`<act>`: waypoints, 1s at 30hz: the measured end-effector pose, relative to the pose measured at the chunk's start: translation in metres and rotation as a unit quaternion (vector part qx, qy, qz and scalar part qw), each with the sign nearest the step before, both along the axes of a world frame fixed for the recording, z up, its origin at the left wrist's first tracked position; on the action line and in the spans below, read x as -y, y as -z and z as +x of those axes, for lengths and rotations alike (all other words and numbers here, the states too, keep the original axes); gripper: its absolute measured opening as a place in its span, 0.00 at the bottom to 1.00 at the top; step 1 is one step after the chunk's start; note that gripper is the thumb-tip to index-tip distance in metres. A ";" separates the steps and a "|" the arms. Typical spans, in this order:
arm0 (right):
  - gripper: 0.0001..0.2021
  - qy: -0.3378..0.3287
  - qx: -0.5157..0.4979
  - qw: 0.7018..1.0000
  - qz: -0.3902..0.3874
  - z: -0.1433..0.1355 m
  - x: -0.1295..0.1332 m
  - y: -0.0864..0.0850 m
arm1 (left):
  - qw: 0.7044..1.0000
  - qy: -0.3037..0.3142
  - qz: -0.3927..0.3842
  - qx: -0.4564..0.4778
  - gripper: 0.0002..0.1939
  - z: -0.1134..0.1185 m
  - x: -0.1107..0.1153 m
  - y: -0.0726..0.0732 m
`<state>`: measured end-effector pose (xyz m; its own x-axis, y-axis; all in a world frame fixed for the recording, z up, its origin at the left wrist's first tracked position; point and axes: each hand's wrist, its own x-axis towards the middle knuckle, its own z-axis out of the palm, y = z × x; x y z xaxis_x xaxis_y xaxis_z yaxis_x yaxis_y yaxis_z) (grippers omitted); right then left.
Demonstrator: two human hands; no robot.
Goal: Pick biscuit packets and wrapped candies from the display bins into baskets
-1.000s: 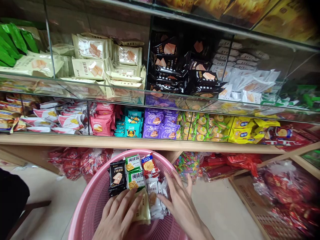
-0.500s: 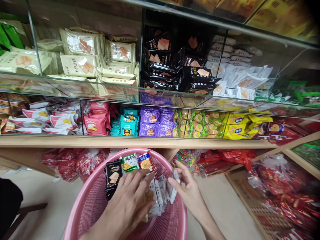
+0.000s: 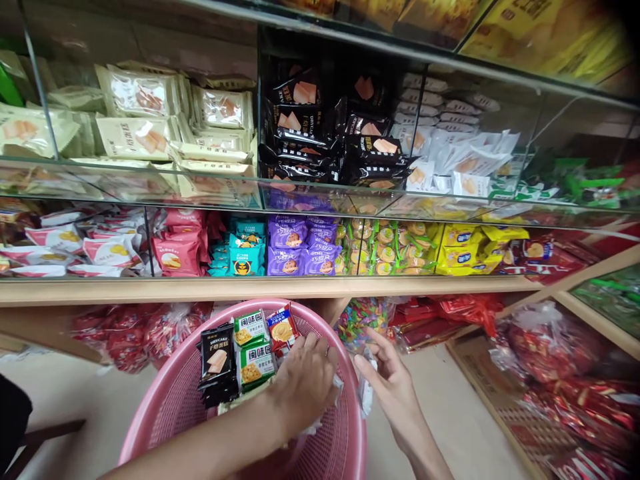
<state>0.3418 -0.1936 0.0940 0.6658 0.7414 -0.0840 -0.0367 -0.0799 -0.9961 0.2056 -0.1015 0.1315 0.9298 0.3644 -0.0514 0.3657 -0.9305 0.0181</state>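
In the head view, a pink plastic basket (image 3: pixel 150 400) holds black dry-cake packets (image 3: pixel 219 360), green-and-white snack packets (image 3: pixel 256 363) and a red-and-blue snack packet (image 3: pixel 283 327). My left hand (image 3: pixel 307 380) reaches across the basket, its fingers curled down over white snack packets (image 3: pixel 338 389). Most of those packets are hidden beneath the hand and forearm. At the basket's right rim, my right hand (image 3: pixel 395 380) pinches one white snack packet (image 3: pixel 367 390) between thumb and fingers.
Glass-fronted shelves hold cream packets (image 3: pixel 135 137), black packets (image 3: pixel 300 123), white packets (image 3: pixel 470 157) and purple packets (image 3: pixel 304 247). A wooden ledge (image 3: pixel 250 288) runs just behind the basket. Bags of red packets (image 3: pixel 560 340) lie right. A dark stool (image 3: pixel 45 433) stands at lower left.
My left hand has moved right and its fingers have curled, uncovering a second green-and-white packet. My right hand, with its white packet, has shifted slightly right and down.
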 end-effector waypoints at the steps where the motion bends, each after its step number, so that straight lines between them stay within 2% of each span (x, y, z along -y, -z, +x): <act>1: 0.29 0.004 -0.005 1.000 0.001 0.000 0.001 0.000 | 1.000 0.016 0.013 -0.001 0.18 0.004 -0.004 0.000; 4: 0.29 0.010 -0.011 1.000 -0.002 0.001 0.003 0.000 | 0.996 0.075 0.025 -0.048 0.13 0.018 -0.014 -0.001; 7: 0.31 0.006 -0.019 1.000 -0.006 0.001 0.006 0.001 | 0.990 0.098 0.025 -0.100 0.12 0.028 -0.017 -0.004; 11: 0.33 0.016 -0.029 0.999 -0.016 0.002 0.010 0.003 | 0.994 0.059 0.063 -0.070 0.13 0.025 -0.008 -0.006; 14: 0.34 0.021 -0.041 0.999 -0.026 0.001 0.010 0.004 | 0.996 0.005 0.078 -0.045 0.31 0.017 0.006 0.001; 16: 0.34 0.025 -0.050 0.998 -0.030 0.000 0.010 0.004 | 0.996 -0.013 0.067 -0.060 0.38 0.014 0.014 0.009; 19: 0.33 0.027 -0.060 0.998 -0.023 -0.001 0.008 0.003 | 0.995 -0.026 0.060 -0.078 0.36 0.016 0.019 0.020; 22: 0.34 0.032 -0.067 0.997 -0.027 -0.001 0.008 0.002 | 0.993 -0.043 0.043 -0.101 0.36 0.019 0.019 0.024; 26: 0.33 0.031 -0.069 0.997 -0.035 -0.002 0.008 0.002 | 0.987 -0.042 0.013 -0.153 0.44 0.020 0.017 0.020; 30: 0.32 0.033 -0.075 0.996 -0.024 -0.002 0.008 0.002 | 0.988 -0.022 0.036 -0.150 0.40 0.017 0.012 0.011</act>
